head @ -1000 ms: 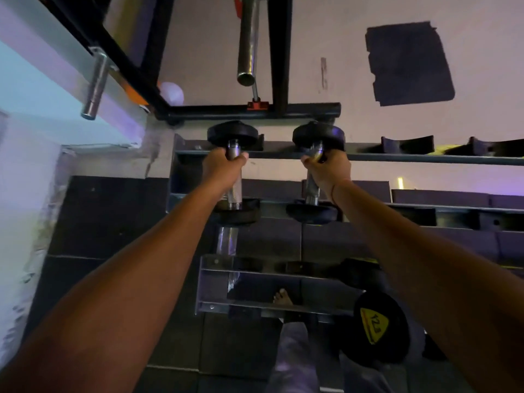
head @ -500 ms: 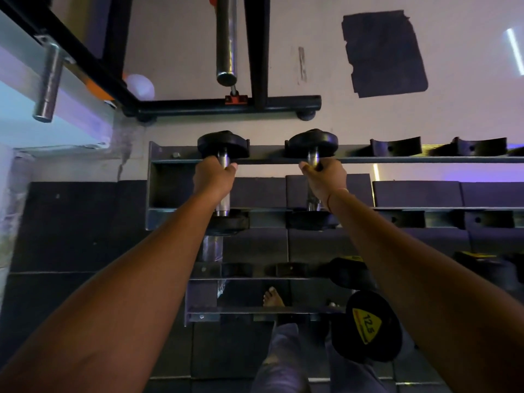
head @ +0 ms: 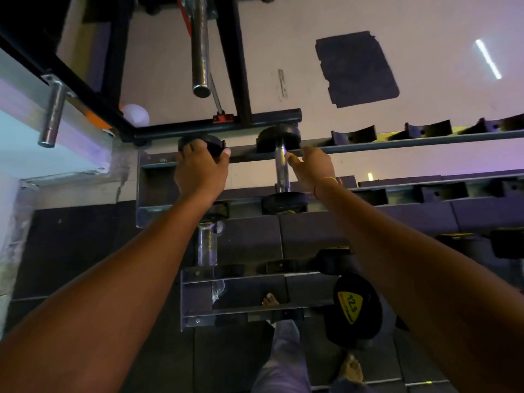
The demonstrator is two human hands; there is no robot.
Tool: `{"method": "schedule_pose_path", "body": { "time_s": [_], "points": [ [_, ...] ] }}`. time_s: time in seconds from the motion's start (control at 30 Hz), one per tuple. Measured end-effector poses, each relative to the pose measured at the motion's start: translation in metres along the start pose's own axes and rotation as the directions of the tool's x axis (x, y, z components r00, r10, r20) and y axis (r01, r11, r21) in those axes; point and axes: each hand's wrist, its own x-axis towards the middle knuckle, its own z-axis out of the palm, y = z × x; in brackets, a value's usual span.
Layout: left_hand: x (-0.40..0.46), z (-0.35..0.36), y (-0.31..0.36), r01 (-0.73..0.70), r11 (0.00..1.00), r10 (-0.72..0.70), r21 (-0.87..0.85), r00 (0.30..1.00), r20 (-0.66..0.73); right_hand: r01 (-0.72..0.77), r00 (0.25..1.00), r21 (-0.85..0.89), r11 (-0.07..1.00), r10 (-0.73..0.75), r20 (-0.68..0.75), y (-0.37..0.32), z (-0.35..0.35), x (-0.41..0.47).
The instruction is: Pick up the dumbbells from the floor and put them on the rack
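While both dumbbells lie across the top tier of the rack (head: pixel 397 143), near head on the near rail and far head on the far rail, their long axes run straight away from the person. The right dumbbell (head: pixel 281 168) shows a ribbed chrome handle between two round, matte black heads. The right hand (head: pixel 312 168) sits just to its right, fingers loosened and spread, fingertips touching or nearly touching the handle rather than wrapped round it; I judge it is letting go. The left dumbbell (head: pixel 202 144) is mostly hidden under the left hand (head: pixel 200 171), whose fingers curl over the far head, seemingly nudging it home. Each hand is nearest its own weight. The rack is grey angle steel with curved black cradles, several bare to the right. Lower and nearer, a black dumbbell with a yellow 12.5 label (head: pixel 353 309) rests on the bottom tier, above dark rubber floor tiles (head: pixel 71 251).
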Motion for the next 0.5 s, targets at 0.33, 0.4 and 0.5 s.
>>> {"method": "schedule_pose_path", "body": {
  "time_s": [0.33, 0.4, 0.5],
  "points": [
    [-0.149, -0.005, 0.257, -0.683, 0.729, 0.68, 0.039, 0.73, 0.074, 0.044, 0.882, -0.265, 0.963, -0.161, -0.442, 0.134, -0.21, -0.135],
    [-0.203, 0.001, 0.316, -0.767, 0.642, 0.764, -0.006, 0.639, 0.085, -0.019, 0.827, -0.285, 0.958, -0.145, -0.543, 0.184, -0.26, -0.185],
    [-0.306, 0.014, 0.404, -0.876, 0.479, 0.876, -0.057, 0.474, 0.082, -0.117, 0.729, -0.274, 0.955, -0.105, -0.676, 0.272, -0.327, -0.277]
  ]
}}
